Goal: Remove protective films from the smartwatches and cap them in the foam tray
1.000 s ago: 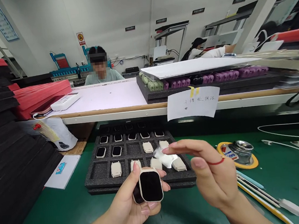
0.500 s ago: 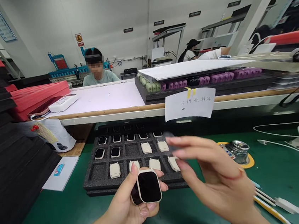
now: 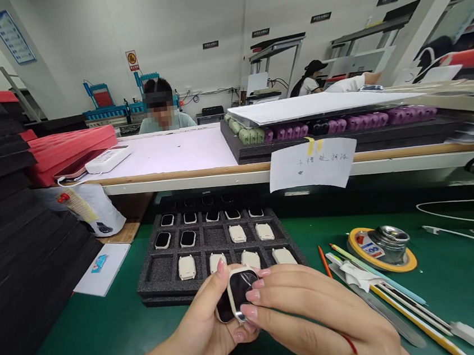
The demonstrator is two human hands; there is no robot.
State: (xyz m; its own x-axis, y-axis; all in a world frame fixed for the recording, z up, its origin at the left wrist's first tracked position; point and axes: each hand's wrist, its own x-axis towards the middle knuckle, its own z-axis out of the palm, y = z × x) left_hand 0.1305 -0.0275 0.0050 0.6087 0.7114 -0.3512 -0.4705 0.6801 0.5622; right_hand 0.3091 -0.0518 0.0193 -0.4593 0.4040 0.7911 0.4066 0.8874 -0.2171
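Observation:
Two watch cases with dark screens are in my left hand (image 3: 211, 310), its fingers closed around them. The front watch case (image 3: 241, 290) has a cream rim and overlaps the one behind it (image 3: 224, 308). My right hand (image 3: 310, 305) touches the right side of the front case, fingertips together over its screen; a shiny patch shows under them. Whether the right fingers hold a thin film is too small to tell. Behind the hands lies a black foam tray (image 3: 158, 292) with cream watch cases in its compartments, some with screens up and some with backs up.
Right of the tray lie pens, tweezers and a metal strip (image 3: 386, 311), near a glass jar (image 3: 390, 243) on a yellow ring. Black foam (image 3: 11, 252) is stacked at the left. A shelf edge (image 3: 178, 182) crosses above the tray. A person (image 3: 165, 114) sits opposite.
My right hand has come down and left from beside the tray onto the front watch case. The dark translucent piece near its fingertips no longer shows there. The view has shifted slightly.

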